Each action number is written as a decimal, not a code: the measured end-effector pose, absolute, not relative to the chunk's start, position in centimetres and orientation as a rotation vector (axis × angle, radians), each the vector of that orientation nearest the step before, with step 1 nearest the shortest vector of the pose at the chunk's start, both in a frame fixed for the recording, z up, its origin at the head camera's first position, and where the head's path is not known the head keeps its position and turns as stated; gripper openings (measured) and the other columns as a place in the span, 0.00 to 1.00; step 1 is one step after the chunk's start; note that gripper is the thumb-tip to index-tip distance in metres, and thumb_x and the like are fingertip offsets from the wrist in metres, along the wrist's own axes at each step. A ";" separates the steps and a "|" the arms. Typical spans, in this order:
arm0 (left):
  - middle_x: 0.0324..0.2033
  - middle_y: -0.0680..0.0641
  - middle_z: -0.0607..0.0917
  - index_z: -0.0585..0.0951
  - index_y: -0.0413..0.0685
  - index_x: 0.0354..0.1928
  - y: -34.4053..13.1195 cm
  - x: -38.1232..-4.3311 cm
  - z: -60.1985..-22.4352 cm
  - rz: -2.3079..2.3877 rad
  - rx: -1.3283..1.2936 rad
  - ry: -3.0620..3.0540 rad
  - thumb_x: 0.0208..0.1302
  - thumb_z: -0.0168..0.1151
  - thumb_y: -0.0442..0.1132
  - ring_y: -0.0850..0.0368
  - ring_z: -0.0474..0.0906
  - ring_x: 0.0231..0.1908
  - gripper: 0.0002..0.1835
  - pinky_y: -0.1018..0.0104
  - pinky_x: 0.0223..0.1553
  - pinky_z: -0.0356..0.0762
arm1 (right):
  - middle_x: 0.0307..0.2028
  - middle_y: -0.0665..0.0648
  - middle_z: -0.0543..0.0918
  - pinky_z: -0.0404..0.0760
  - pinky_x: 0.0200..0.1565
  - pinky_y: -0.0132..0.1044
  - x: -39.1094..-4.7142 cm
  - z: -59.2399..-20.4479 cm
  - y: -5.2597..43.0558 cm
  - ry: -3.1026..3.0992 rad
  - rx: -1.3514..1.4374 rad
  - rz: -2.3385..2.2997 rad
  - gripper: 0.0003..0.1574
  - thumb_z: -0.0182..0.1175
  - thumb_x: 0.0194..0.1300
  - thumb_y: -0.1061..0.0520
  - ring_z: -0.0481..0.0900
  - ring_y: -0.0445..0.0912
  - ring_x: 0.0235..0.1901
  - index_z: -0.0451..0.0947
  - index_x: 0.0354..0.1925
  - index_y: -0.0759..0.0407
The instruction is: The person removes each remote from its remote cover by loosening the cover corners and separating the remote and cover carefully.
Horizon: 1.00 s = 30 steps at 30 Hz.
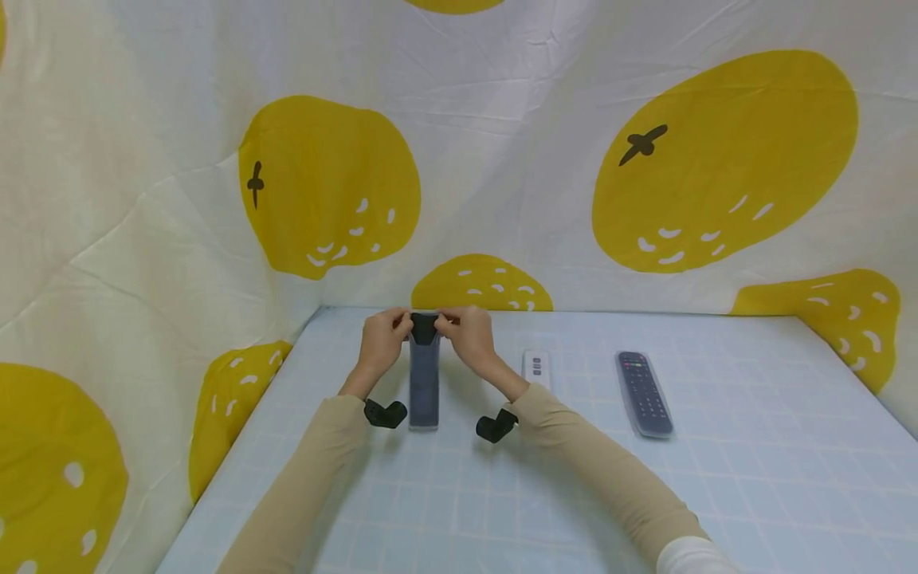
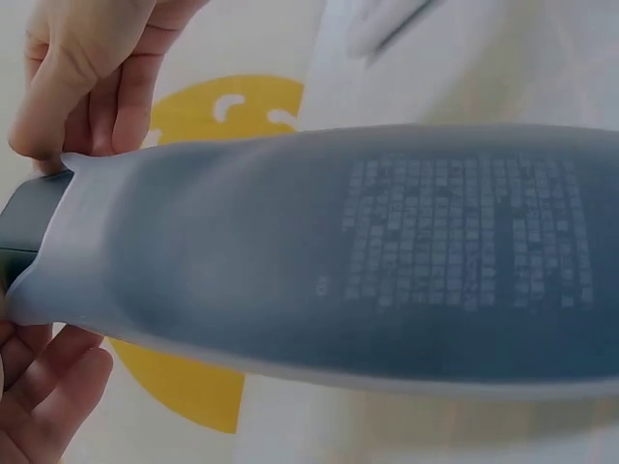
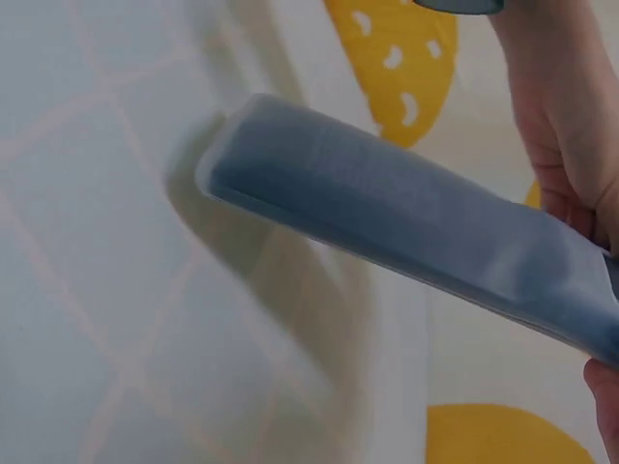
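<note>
A dark remote control in a translucent sleeve is held up by its far end, between both hands. Printed text on the remote's back shows through the sleeve in the left wrist view. The bare black end sticks out of the sleeve's opening. My left hand pinches one side of that opening. On the other side, my right hand pinches the sleeve's edge with thumb and fingers. In the right wrist view the sleeve's closed end hangs above the table.
To the right of the hands lies a white remote, partly hidden by the right forearm. Farther right, a dark remote in a clear cover rests buttons up on the checked tablecloth. A fruit-patterned curtain hangs behind the table.
</note>
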State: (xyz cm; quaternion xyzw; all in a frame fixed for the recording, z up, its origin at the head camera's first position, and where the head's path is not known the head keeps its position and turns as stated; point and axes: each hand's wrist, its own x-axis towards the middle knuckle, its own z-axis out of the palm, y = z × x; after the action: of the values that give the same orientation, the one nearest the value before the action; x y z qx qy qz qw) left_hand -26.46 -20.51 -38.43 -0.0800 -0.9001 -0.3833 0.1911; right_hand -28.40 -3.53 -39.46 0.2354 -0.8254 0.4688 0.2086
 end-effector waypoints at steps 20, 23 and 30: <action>0.44 0.33 0.83 0.78 0.33 0.52 -21.2 -26.2 -37.8 -1.436 -0.344 -2.463 0.75 0.45 0.37 0.46 0.80 0.42 0.17 0.55 0.45 0.83 | 0.37 0.64 0.88 0.84 0.34 0.34 -28.8 -37.4 -2.9 -2.416 0.659 1.643 0.12 0.59 0.64 0.63 0.86 0.51 0.31 0.84 0.43 0.67; 0.46 0.32 0.82 0.77 0.30 0.53 -20.9 -25.1 -36.5 -1.483 -0.381 -2.468 0.75 0.45 0.36 0.45 0.80 0.43 0.17 0.55 0.44 0.83 | 0.40 0.66 0.87 0.86 0.37 0.37 -29.1 -37.4 -2.6 -2.410 0.699 1.749 0.13 0.59 0.65 0.63 0.86 0.52 0.34 0.83 0.45 0.68; 0.43 0.29 0.81 0.77 0.28 0.54 -21.8 -25.3 -37.2 -1.573 -0.441 -2.432 0.73 0.47 0.34 0.63 0.79 0.35 0.16 0.60 0.40 0.84 | 0.45 0.65 0.86 0.85 0.40 0.37 -29.0 -37.7 -2.0 -2.393 0.690 1.948 0.15 0.59 0.66 0.61 0.85 0.48 0.35 0.81 0.49 0.67</action>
State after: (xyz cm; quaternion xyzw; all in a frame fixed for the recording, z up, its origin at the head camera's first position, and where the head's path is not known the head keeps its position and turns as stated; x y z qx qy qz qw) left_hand -25.34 -21.84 -37.16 -0.1497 -0.8255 -0.5338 0.1057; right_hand -29.00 -2.05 -37.67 0.2183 -0.7568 0.6161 -0.0104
